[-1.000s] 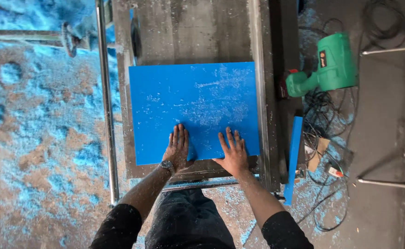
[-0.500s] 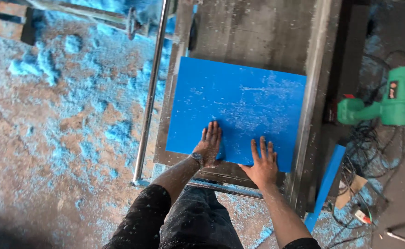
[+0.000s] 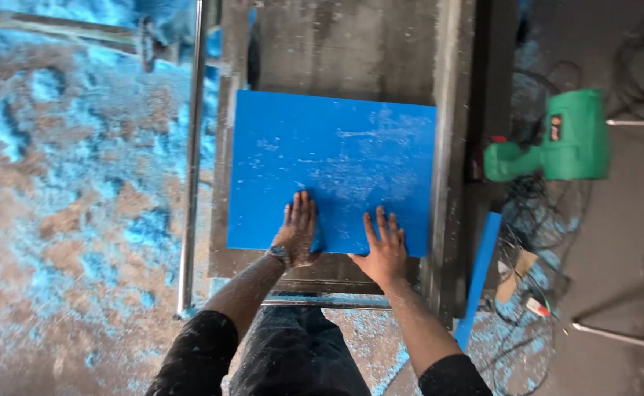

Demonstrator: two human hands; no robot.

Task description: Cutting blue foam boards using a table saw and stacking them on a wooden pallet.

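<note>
The floor [image 3: 65, 220] to your left is the biggest thing here, brown and thick with blue shavings, and it fills much the same stretch of the view as half a second ago. Next comes the grey metal table [image 3: 351, 44], its steel rail [image 3: 191, 161] running down the left edge; your head has swung back, so the table now stands square in the view where before it slanted.

The blue sheet [image 3: 333, 158] lies flat on the table, speckled with white dust — it sits against the right-hand side just as it did a second ago. The green power tool [image 3: 557, 143] rests on the ground well to the right, fully in view again (earlier it was cut by the picture's edge), with a narrow blue strip [image 3: 480, 271] leaning below it.

Your left hand [image 3: 296, 233] and right hand [image 3: 384, 249] stay pressed flat on the sheet's near edge — fingers spread, palms down, gripping nothing. A watch [image 3: 279, 253] shows on your left wrist.
</note>
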